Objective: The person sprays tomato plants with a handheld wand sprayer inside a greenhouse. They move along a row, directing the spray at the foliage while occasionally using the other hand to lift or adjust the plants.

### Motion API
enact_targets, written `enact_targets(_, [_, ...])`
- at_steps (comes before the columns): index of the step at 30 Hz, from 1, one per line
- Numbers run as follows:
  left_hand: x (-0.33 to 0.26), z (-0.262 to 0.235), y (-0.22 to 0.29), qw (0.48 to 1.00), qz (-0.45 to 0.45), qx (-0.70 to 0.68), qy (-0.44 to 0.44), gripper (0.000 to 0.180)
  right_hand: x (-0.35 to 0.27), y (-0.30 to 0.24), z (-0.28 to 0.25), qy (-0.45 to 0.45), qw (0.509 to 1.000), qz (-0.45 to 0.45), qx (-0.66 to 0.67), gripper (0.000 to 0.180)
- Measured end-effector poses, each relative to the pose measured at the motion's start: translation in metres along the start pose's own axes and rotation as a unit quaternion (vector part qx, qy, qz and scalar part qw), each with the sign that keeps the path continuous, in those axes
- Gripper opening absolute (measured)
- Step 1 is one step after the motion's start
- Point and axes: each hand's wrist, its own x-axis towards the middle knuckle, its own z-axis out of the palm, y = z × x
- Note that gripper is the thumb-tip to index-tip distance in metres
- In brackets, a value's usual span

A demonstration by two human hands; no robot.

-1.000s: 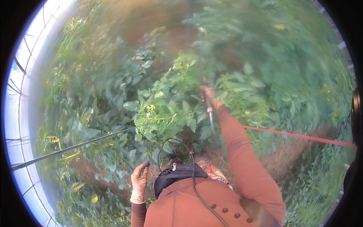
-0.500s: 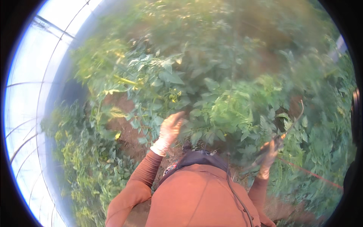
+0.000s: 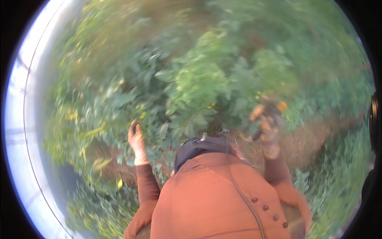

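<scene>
My left hand [image 3: 137, 142] is raised beside the tomato plants [image 3: 201, 85] at left of centre, its darkened fingers stretched upward and slightly apart with nothing visible in them. On the other side, my right hand [image 3: 269, 133] is closed around a dark hand tool [image 3: 273, 108] with orange parts. Motion blur smears that hand and tool, so the tool's exact kind is unclear. Leaves stand just beyond both hands. Small yellow flowers [image 3: 141, 113] show near my left fingertips.
Dense foliage surrounds me on both sides. Brown soil [image 3: 318, 141] lies right of my right hand, with more at lower left. Greenhouse film [image 3: 20, 131] with thin frame bars curves along the left edge. A dark waist bag [image 3: 203, 147] and a cord [image 3: 242, 195] hang on my front.
The view has shifted. My left hand now appears farther left, and my right hand with the tool is higher and nearer the leaves. The tool's long curved end no longer shows clearly.
</scene>
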Motion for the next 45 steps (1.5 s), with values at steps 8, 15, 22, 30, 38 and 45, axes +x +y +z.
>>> enact_targets(8, [-0.023,-0.006,-0.032,0.998,0.011,0.021,0.058,0.027,-0.034,-0.045,-0.015,-0.385,0.91,0.144,-0.059,0.062])
enact_targets(15, [-0.057,-0.026,-0.003,0.991,0.093,0.077,0.056,0.024,0.004,0.014,0.083,-0.466,0.834,0.264,-0.138,0.057])
enact_targets(22, [-0.087,-0.057,0.009,0.982,0.102,0.108,0.113,0.024,0.013,0.034,0.146,-0.534,0.777,0.285,-0.174,0.049])
enact_targets(30, [-0.114,-0.064,0.004,0.986,0.065,0.071,0.139,0.023,0.02,0.034,0.157,-0.446,0.825,0.312,-0.153,0.04])
enact_targets(38, [-0.098,-0.064,0.04,0.975,0.118,0.09,0.164,0.025,0.028,0.018,0.148,-0.471,0.806,0.328,-0.145,0.044])
enact_targets(45, [-0.057,-0.067,0.067,0.967,0.117,-0.08,0.213,0.03,0.029,0.013,0.139,-0.487,0.811,0.292,-0.139,0.048])
